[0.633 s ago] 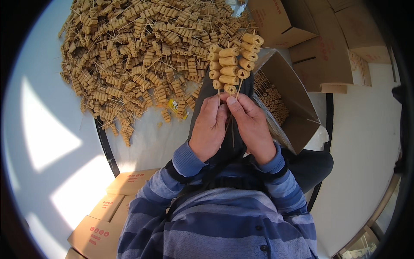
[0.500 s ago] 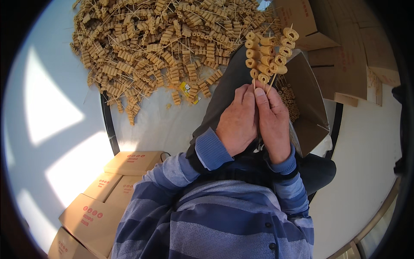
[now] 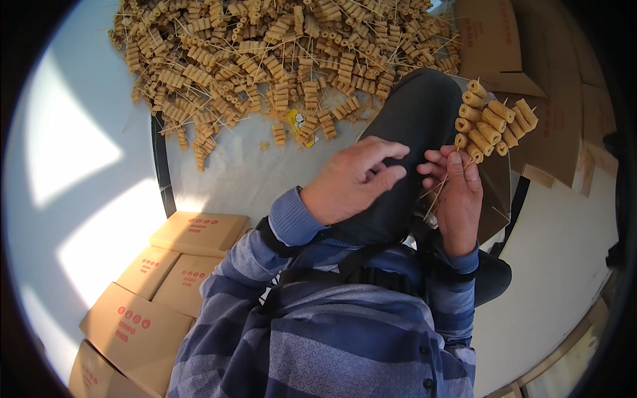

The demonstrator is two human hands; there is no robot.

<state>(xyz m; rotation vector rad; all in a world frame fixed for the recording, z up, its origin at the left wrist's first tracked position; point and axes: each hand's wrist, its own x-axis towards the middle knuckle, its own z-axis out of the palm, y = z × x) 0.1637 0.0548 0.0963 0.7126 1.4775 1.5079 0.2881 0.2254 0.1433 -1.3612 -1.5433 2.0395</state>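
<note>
My right hand [image 3: 459, 202] is closed around the thin wooden sticks of several skewers [image 3: 490, 126] threaded with short, hollow, golden-brown rolls. The skewers fan out above its fingers and lean to the right, while their bare stick ends poke out below the hand. To the left, over my dark-trousered leg [image 3: 421, 109], my left hand [image 3: 352, 179] is held in the air with nothing in it. Its thumb and forefinger are apart and point toward the right hand. Behind the skewers and right hand stands an open carton [image 3: 496, 182], mostly covered from sight.
A large heap of similar skewers [image 3: 279, 56] spreads across the pale surface ahead, with a small yellow packet [image 3: 296, 121] at its near edge. Closed cardboard boxes [image 3: 136, 325] are stacked at the lower left. More brown cartons [image 3: 488, 43] stand at the far right.
My left hand has let go of the skewers and drawn away to the left. My right hand, still holding them, has shifted right, and the skewers now tilt rightward. The view has moved slightly.
</note>
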